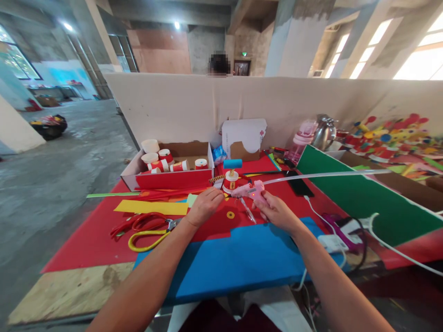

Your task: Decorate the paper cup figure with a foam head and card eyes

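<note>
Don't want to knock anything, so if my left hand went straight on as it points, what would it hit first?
Probably the small red cup figure just beyond the left hand, beside the glue gun; depth unclear.

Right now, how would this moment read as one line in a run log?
left hand: curled on red sheet | right hand: grips pink glue gun | behind nozzle: red cup | left of hands: scissors

Glue gun: pink plastic, smooth, slightly glossy. Blue sheet: foam-like, matt. Red sheet: matt, felt-like. Scissors: glossy plastic handles, metal blades. Box: plain cardboard, matt. Tabletop: bare plywood, rough. Kettle: polished metal.
</note>
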{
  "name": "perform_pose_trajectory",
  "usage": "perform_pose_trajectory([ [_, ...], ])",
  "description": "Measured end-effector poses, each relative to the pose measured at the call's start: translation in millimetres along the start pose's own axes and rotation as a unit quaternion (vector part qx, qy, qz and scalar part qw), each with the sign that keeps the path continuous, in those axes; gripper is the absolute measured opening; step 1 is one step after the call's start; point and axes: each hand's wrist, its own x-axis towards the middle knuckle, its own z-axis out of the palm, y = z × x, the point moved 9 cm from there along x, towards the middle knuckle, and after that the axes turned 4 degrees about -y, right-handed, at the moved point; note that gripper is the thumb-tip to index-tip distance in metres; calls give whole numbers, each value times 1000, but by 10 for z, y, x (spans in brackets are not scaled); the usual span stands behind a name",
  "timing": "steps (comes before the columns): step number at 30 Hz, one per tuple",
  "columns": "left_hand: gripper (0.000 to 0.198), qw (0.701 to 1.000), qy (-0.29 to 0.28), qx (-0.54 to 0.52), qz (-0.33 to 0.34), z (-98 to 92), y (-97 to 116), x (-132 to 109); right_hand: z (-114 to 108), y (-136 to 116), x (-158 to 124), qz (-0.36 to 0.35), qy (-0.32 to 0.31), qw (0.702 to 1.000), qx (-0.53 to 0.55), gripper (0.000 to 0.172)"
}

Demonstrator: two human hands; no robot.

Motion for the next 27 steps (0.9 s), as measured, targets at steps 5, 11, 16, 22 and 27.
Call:
perform_pose_trajectory([
  [5,25,1000,6,-6,5,-11,6,4,-2,23,14,7,4,1000,14,31],
  [11,26,1000,-2,-12,1,-3,1,7,20,35,20,12,-1,1000,3,33],
  [16,27,1000,-1,-1,-3,-7,-12,5,-38,109,14,7,13,1000,6,33],
  [22,25,1000,7,-2,7,-8,12,5,-7,103,19,7,13,1000,25,33],
  [27,26,1000,5,-5,4,-19,13,4,18,88,14,18,17,999,20,29],
])
